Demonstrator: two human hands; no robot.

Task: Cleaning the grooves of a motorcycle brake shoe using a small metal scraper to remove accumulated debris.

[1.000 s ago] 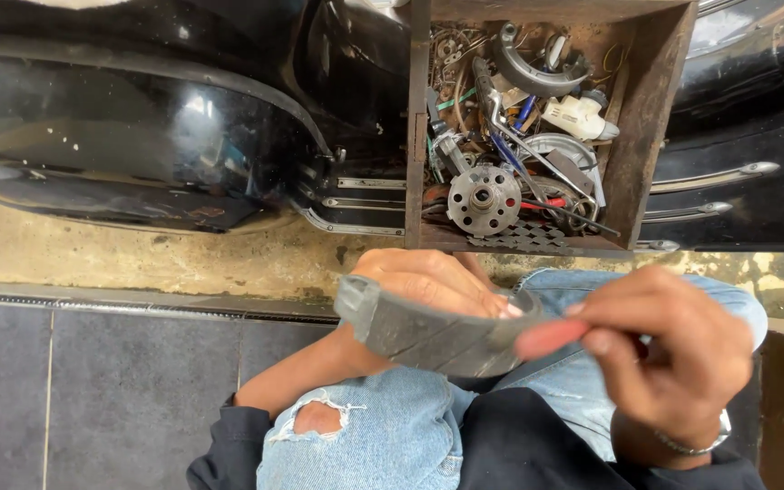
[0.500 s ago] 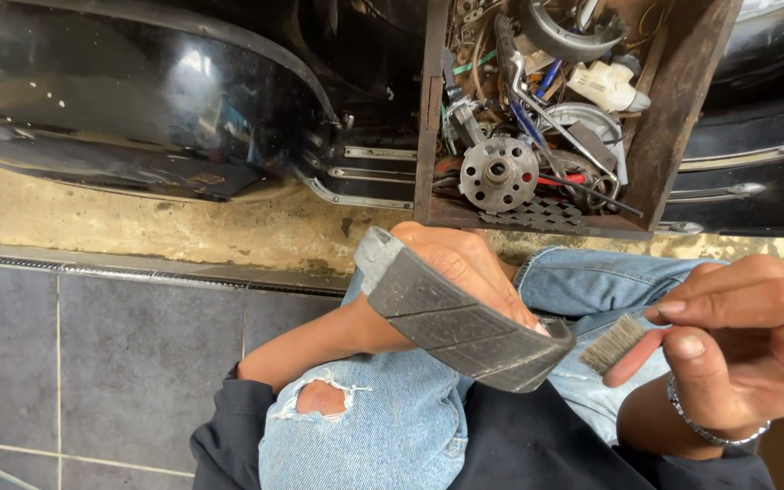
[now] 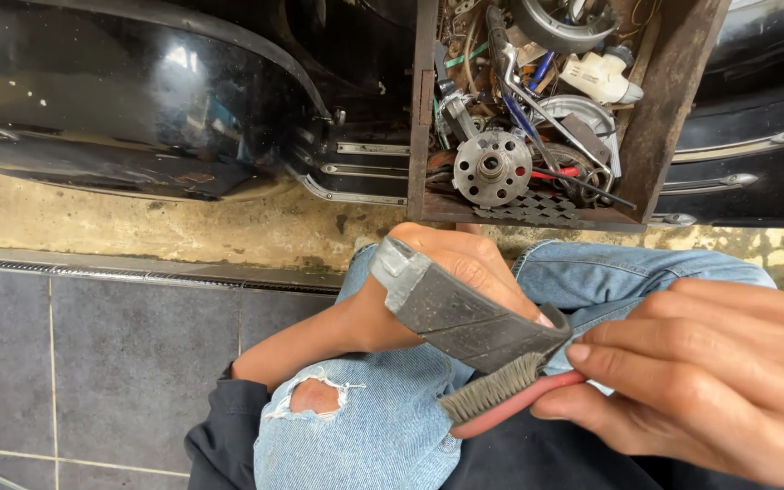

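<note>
The left hand [image 3: 446,272] grips the grey rubber footrest [image 3: 465,313], long axis slanting down-right. The right hand [image 3: 710,381] pinches the red-handled brush [image 3: 501,399], bristles touching the footrest's lower end.

wooden parts box [image 3: 669,109], black vehicle body [image 3: 129,100], tiled floor [image 3: 93,363]

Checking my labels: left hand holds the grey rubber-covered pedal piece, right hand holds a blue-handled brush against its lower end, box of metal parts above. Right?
One thing is off: the brush in the right hand has a red handle, not blue, as the head view shows. The rest stands: the left hand holds the grey pedal piece, and the box of metal parts sits above.
</note>
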